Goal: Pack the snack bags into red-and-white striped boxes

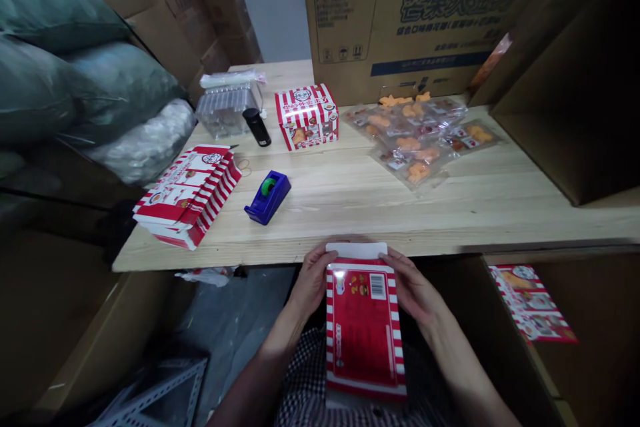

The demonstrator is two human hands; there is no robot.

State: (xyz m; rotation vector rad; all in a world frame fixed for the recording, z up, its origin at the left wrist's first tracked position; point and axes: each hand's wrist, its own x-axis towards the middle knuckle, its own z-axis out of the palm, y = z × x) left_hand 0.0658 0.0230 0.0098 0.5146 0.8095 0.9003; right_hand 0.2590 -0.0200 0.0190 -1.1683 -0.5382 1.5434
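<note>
A flat red-and-white striped carton [363, 330] lies over my lap, its white top flap at the table's front edge. My left hand [311, 279] grips its upper left corner, fingers curled on the edge. My right hand [413, 288] grips the upper right corner the same way. On the wooden table [350, 207] a stack of flat striped cartons [188, 195] lies at the left. One assembled striped box [307, 116] stands further back. Clear packets of orange snacks [418, 137] are spread at the right.
A blue tape dispenser [268, 196] sits in front of a black cylinder [257, 127] and a clear plastic container [226, 107]. Large cardboard boxes [400, 13] line the back and right. Green sacks [60, 60] pile at the left. More striped cartons [533, 303] lie in a box at lower right.
</note>
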